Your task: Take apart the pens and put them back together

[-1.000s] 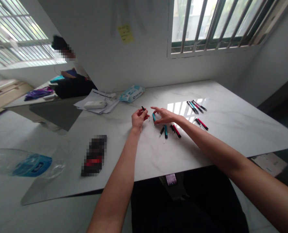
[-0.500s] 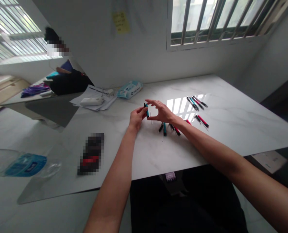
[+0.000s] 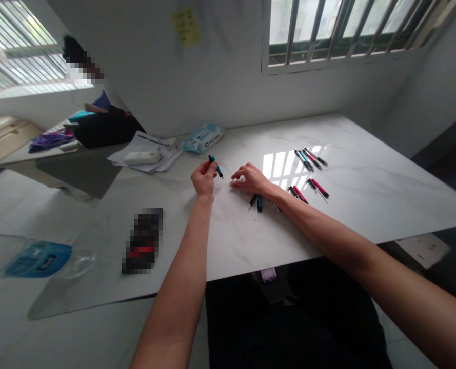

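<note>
My left hand [image 3: 203, 179] is closed round a blue and black pen [image 3: 216, 166], held a little above the white marble table [image 3: 351, 205]. My right hand [image 3: 250, 178] rests on the table just right of it, fingers curled down over something small I cannot make out. Loose pen parts [image 3: 257, 202], black and blue with a thin white refill, lie by my right wrist. Two red and black pens [image 3: 308, 188] lie further right. Several assembled pens [image 3: 308, 158] lie in a row in the window's reflection.
A blue wipes packet [image 3: 203, 138] and papers with a white device [image 3: 143, 157] lie at the table's back left. A dark blurred object [image 3: 142, 241] lies front left. A plastic bottle [image 3: 35, 258] lies beyond the table's left edge. Another person sits at the far left.
My left hand took the blue pen body and lifted it left. My right hand let go of it and dropped to the table, fingers curling down.
</note>
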A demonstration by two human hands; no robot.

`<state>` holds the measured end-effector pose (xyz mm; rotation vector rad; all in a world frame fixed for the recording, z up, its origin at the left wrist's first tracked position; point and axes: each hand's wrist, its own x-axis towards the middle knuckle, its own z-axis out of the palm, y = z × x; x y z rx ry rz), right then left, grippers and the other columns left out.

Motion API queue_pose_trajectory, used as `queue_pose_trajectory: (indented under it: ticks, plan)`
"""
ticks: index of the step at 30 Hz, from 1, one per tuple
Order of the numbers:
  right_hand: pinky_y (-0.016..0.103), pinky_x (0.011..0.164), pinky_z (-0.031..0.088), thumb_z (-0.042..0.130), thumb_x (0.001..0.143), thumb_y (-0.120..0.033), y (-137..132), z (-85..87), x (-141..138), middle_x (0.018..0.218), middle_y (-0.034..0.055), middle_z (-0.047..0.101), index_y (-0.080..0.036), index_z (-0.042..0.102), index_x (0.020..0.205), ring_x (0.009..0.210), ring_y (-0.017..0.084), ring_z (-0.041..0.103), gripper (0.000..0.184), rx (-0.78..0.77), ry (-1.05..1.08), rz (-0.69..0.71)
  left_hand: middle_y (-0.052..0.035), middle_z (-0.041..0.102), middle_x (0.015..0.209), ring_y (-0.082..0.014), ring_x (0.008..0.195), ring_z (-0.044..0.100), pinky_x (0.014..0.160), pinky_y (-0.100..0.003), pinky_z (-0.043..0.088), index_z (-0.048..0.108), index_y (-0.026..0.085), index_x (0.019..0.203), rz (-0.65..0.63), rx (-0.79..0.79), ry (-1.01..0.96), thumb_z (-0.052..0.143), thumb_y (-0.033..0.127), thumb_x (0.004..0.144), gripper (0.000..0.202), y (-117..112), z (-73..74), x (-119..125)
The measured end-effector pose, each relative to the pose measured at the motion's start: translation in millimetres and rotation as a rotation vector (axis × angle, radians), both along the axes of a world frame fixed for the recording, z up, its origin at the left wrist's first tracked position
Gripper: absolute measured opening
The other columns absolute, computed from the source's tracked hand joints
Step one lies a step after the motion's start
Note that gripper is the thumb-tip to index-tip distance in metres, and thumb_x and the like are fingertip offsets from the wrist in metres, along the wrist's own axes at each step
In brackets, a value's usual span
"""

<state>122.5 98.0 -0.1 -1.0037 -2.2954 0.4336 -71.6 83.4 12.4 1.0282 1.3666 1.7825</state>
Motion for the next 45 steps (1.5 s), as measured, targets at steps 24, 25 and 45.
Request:
queue_pose_trajectory:
  ticks: [24,25,45]
  plan:
    - [0.036,0.090,0.059,0.058,0.101,-0.019,-2,18.1,35,0.108,0.0084,0.079,-0.021,0.083,0.111,0.091,0.019,0.072,0.027,-0.062,0.338,-0.112,-0.0085,0.080,0.083,-0.0197,0.072,0.071,0.065,-0.027,0.051,0.086,0.019,0.094,-0.361,-0.018,0.311,0.097,0.044,0.064,0.040,-14,0.3,17]
    - [0.036,0.090,0.059,0.056,0.103,-0.021,-3,18.3,34,0.112,0.0093,0.078,-0.021,0.083,0.114,0.091,0.019,0.071,0.029,-0.049,0.336,-0.123,-0.0088,0.081,0.084,-0.0197,0.071,0.071,0.066,-0.028,0.051,0.086,0.019,0.093,-0.382,-0.018,0.338,0.097,0.044,0.065,0.039,-15,0.4,17]
    - [0.034,0.087,0.063,0.070,0.099,-0.032,1,12.9,29,0.099,0.0058,0.079,-0.021,0.082,0.106,0.090,0.018,0.075,0.017,-0.077,0.512,-0.080,-0.0109,0.084,0.092,-0.0216,0.075,0.075,0.067,-0.029,0.053,0.086,0.018,0.098,-0.428,-0.041,0.449,0.093,0.055,0.068,0.048,-13,-2.3,16]
